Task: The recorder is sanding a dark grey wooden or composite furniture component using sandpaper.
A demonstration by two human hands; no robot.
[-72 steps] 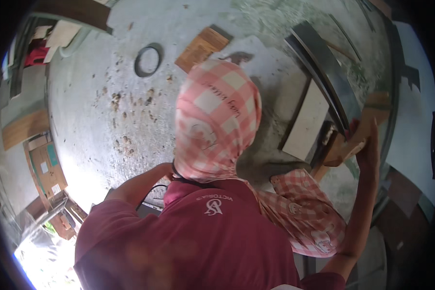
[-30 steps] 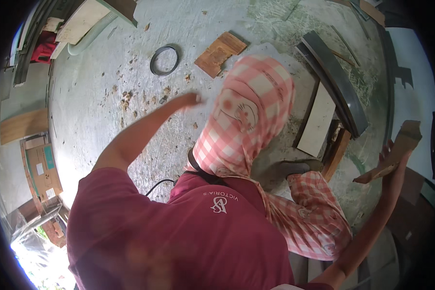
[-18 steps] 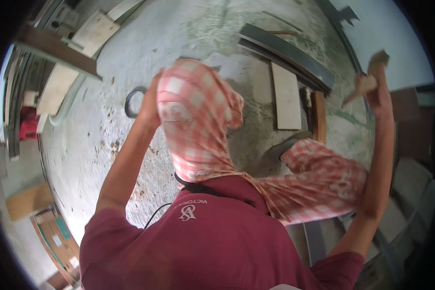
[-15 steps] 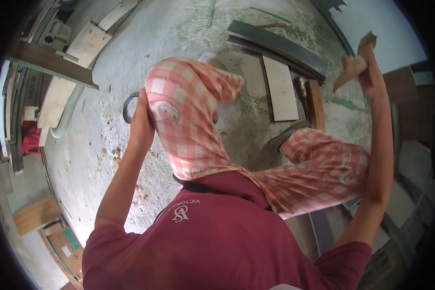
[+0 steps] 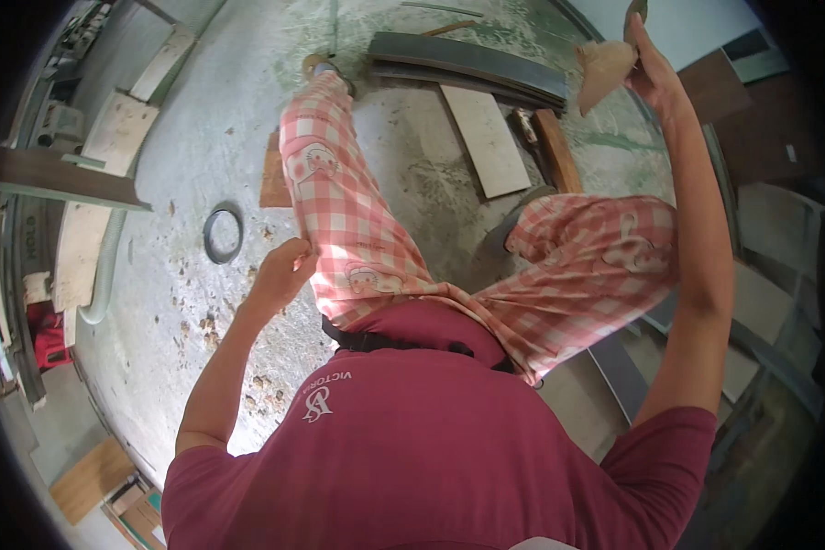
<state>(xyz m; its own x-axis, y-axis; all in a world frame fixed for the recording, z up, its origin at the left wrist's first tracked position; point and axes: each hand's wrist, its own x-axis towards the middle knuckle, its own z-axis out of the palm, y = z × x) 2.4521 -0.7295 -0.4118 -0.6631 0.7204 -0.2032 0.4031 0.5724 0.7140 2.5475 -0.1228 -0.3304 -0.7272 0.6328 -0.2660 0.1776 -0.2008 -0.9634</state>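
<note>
Over on the left, pale flat boards (image 5: pixel 110 147) lie along the wall beside a dark beam (image 5: pixel 64 179), and a dark rubber-looking ring (image 5: pixel 222 235) sits on the speckled, dusty concrete floor (image 5: pixel 183 110). A thin brown square of board (image 5: pixel 275 174) lies just beyond it.

Now the left hand (image 5: pixel 280 275): its grip is pressed together, pinching the soft pink-and-white checked cloth of the trouser leg (image 5: pixel 339 220) at the thigh. That leg is stretched forward, the foot far out on the floor.

Middle ground: a pale rectangular panel (image 5: pixel 486 137) lies flat, with a reddish wooden batten (image 5: pixel 556 151) beside it and long dark curved metal strips (image 5: pixel 467 60) behind.

Far right, the right hand (image 5: pixel 655 69) is raised high at arm's length, its grip closed around a rough, wedge-shaped offcut of light wood (image 5: pixel 605 69), fibrous and raw at the broken edge. That piece is up in the air, well apart from everything on the floor.

My read: the step in hand is carrying that offcut across while stepping over the clutter. The next move seems to call for sure footing among the strips and panel, and a steady hold on the wood.
</note>
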